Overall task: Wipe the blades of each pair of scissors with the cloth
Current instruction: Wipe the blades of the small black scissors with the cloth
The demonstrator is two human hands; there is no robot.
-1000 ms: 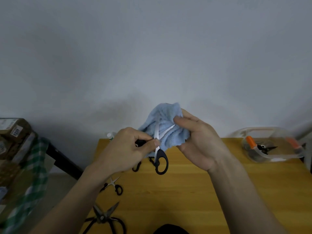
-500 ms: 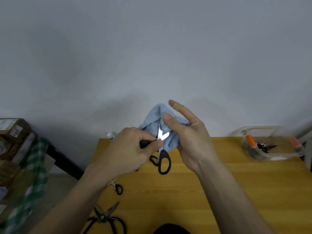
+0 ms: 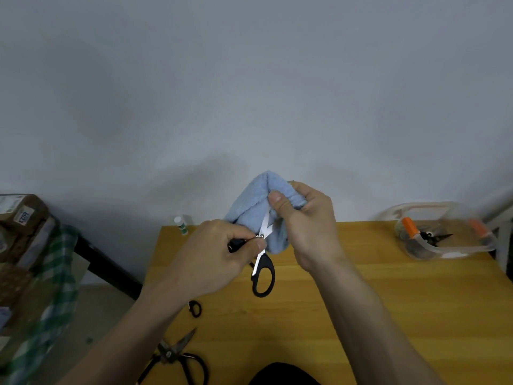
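1. scissors sit between the hands; the left hand grips the handle to steady them.
2. the right hand pinches the cloth around the blades, probably one blade.

Four pairs of scissors are visible: one black-handled pair held up, one large black pair and one small pair on the table, one orange-handled pair inside the single clear container. There is one blue cloth, one small bottle and two hands, left and right.
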